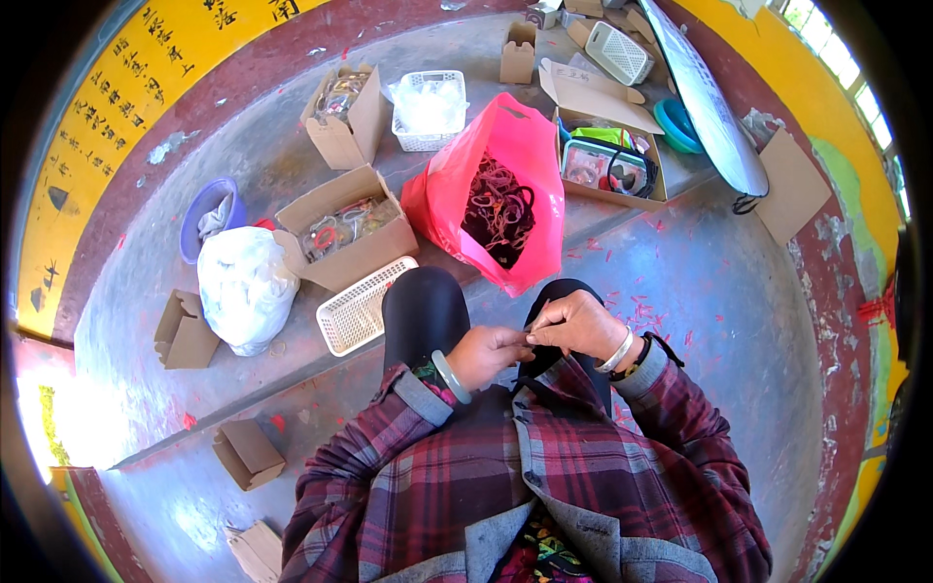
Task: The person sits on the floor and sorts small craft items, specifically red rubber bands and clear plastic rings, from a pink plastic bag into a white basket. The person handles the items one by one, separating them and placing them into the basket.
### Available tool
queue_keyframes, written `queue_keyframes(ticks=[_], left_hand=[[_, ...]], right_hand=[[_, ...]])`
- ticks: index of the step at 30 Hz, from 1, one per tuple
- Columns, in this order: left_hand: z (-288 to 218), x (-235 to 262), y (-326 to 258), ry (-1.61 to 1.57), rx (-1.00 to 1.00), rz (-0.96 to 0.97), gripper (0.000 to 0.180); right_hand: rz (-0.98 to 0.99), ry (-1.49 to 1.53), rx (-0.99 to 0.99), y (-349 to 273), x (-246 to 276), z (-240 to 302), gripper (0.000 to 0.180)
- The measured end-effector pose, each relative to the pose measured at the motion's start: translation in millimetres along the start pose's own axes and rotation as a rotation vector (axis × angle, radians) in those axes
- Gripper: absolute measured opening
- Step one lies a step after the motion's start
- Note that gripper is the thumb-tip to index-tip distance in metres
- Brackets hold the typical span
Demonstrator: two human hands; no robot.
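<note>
My left hand (483, 356) and my right hand (580, 327) meet fingertip to fingertip above my lap, between my knees. Both are closed in a pinch. Whatever they pinch is too small and too dark against my trousers to name. Just beyond my knees stands a bright pink plastic bag (439, 197), its mouth wide and full of tangled dark cord loops (498, 216) with some coloured ones among them. A cream plastic basket (332, 328) sits by my left knee.
Left of the bag are a cardboard box (379, 238) of small bagged bands, a white plastic bag (248, 291) and a purple basin (194, 238). Farther off stand a white basket (429, 136) and another carton (362, 121). Right of it lies a box (622, 197) holding clear containers. Red scraps (641, 311) litter the floor.
</note>
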State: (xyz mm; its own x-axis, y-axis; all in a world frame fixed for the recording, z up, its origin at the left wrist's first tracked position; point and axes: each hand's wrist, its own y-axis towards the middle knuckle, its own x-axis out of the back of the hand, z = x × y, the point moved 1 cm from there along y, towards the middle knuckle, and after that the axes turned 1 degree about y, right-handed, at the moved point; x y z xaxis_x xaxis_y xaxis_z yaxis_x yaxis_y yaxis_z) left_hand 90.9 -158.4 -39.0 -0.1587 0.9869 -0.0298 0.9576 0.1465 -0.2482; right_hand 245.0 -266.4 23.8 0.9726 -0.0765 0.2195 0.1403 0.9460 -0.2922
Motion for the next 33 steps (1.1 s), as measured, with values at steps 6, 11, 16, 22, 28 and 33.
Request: queue_keyframes(ticks=[6, 11, 16, 22, 28, 33], left_hand=[[0.5, 3.5, 2.0, 0.139, -0.053, -0.013, 0.028], [10.4, -1.6, 6.2, -0.027, -0.09, -0.027, 0.033], [-21.0, 4.3, 4.9, 0.7, -0.189, -0.205, 0.032], [-26.9, 2.8, 21.9, 0.348, -0.053, -0.261, 0.023], [1.3, 7.8, 43.6, -0.168, -0.077, -0.259, 0.023], [-1.1, 11.7, 45.8, -0.038, -0.145, -0.305, 0.024]], right_hand=[[-0.016, 0.017, -0.04, 0.7, 0.0, 1.8, 0.017], [0.045, -0.059, 0.097, 2.7, 4.5, -1.4, 0.018], [-0.04, -0.409, 0.324, 4.1, 9.7, 1.2, 0.016], [-0.192, -0.709, 0.382, 7.9, 4.5, 2.8, 0.014], [-0.275, -0.651, 0.293, 15.7, 8.4, 1.7, 0.01], [-0.31, -0.691, 0.417, 19.0, 11.5, 0.5, 0.017]])
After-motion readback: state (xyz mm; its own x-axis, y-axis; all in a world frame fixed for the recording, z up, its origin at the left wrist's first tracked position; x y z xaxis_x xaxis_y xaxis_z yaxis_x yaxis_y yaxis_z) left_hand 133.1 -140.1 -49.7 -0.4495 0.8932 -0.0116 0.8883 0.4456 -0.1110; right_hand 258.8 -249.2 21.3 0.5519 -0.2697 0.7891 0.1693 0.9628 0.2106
